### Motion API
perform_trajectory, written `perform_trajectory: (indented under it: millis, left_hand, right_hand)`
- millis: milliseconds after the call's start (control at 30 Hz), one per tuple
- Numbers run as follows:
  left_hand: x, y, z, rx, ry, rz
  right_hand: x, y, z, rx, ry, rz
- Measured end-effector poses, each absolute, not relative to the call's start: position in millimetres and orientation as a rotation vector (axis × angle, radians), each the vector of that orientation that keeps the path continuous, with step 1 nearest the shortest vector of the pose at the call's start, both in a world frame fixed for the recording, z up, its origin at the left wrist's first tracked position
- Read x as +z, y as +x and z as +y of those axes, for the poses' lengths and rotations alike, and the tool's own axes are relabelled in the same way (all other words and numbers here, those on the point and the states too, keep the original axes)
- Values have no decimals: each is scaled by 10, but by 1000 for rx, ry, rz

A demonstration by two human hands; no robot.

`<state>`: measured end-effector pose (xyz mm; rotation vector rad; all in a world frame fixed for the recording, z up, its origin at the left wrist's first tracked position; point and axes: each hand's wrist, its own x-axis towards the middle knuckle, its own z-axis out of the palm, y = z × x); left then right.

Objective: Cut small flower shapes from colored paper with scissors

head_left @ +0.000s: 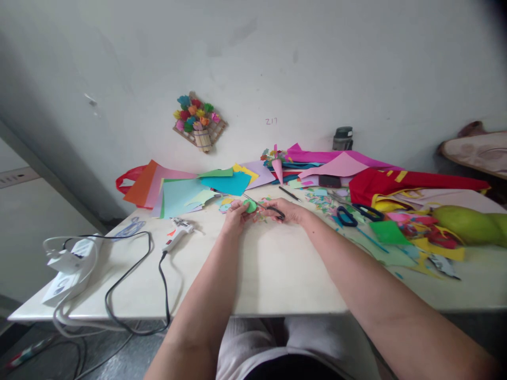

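Between the fingers of my left hand is a small round piece of green paper. My right hand is closed on a pair of scissors; a dark handle loop shows at the fingers. The thin blades point left, toward the green paper, and I cannot tell whether they touch it. Small coloured paper scraps lie on the table under and around both hands. Just beyond the right hand rests a black pen.
A glue gun with its cord lies at left, near a white power strip. Coloured paper sheets spread along the back. At right are larger scissors, a phone, red cloth and paper cuttings. A bottle stands against the wall.
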<state>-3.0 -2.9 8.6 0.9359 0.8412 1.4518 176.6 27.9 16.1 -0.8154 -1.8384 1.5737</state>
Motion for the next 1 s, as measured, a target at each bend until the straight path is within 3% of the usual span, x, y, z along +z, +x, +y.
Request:
perform_trajectory:
  millis: [1000]
  left_hand:
    - [68, -66, 15, 1484, 883, 854]
  right_hand:
    - [169, 1758, 272, 1659, -802, -1739]
